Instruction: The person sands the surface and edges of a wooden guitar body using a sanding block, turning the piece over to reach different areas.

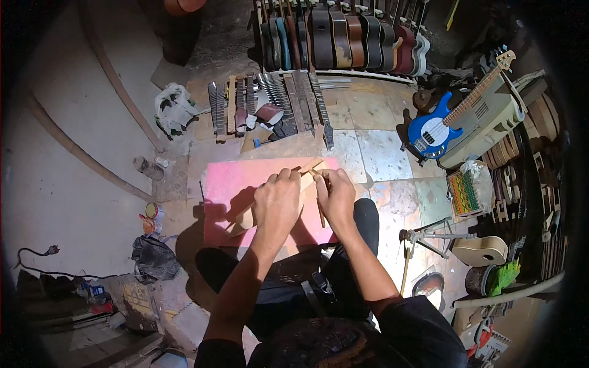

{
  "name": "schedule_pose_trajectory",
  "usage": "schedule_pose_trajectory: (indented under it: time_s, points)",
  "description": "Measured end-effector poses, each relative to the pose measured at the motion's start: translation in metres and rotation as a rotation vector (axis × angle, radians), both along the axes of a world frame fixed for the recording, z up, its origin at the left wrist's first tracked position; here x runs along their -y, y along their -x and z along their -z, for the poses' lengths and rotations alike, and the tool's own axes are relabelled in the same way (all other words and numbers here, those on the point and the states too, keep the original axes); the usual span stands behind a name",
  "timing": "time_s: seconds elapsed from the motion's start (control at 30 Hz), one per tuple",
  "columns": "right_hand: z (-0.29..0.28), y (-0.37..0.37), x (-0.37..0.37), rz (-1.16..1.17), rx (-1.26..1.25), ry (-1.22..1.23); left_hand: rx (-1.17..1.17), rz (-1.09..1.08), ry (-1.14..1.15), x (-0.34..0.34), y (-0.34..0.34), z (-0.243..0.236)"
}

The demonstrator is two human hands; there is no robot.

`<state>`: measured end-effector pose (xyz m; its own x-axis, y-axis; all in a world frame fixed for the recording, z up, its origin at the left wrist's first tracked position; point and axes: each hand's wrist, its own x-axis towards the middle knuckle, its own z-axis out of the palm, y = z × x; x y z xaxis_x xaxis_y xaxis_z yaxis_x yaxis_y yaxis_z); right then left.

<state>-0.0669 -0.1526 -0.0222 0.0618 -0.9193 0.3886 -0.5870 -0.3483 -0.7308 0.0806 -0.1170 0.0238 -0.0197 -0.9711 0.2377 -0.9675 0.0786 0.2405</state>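
Observation:
A pale wooden piece [246, 218] with a rounded near end slants over a pink board [224, 184] in front of my crossed legs. My left hand [279, 199] is closed over its middle, knuckles up, and covers much of it. At the far end, where a narrow wooden strip [311, 165] shows, my right hand [337, 195] pinches with thumb and fingers. Its fingertips touch the wood; whether they also hold something small I cannot make out. A thin brown stick [322, 214] shows just below the right thumb, on or above the board.
Guitar necks [300, 101] and a sandpaper roll [269, 113] lie on the tiles beyond the board. Guitar bodies [353, 40] hang on a rack behind. A blue bass guitar [434, 130] leans at right, near a metal stand [429, 236]. A black bag [153, 257] lies left.

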Motion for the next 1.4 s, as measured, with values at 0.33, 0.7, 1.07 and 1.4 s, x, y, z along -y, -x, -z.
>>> schedule_pose_trajectory:
  time_s: [0.33, 0.7, 1.07, 1.4]
  points:
    - [0.005, -0.005, 0.014, -0.02, -0.031, 0.119, 0.05, 0.022, 0.006, -0.001, 0.003, -0.005]
    - [0.0, -0.011, 0.018, -0.059, 0.023, 0.151, -0.002, 0.015, 0.032, -0.001, -0.002, -0.001]
    - [0.009, 0.043, -0.016, -0.242, 0.21, -0.275, 0.029, -0.016, 0.067, 0.004, -0.008, 0.003]
    - [-0.004, 0.044, 0.001, -0.409, -0.35, -0.234, 0.014, 0.009, 0.081, 0.0, 0.0, -0.003]
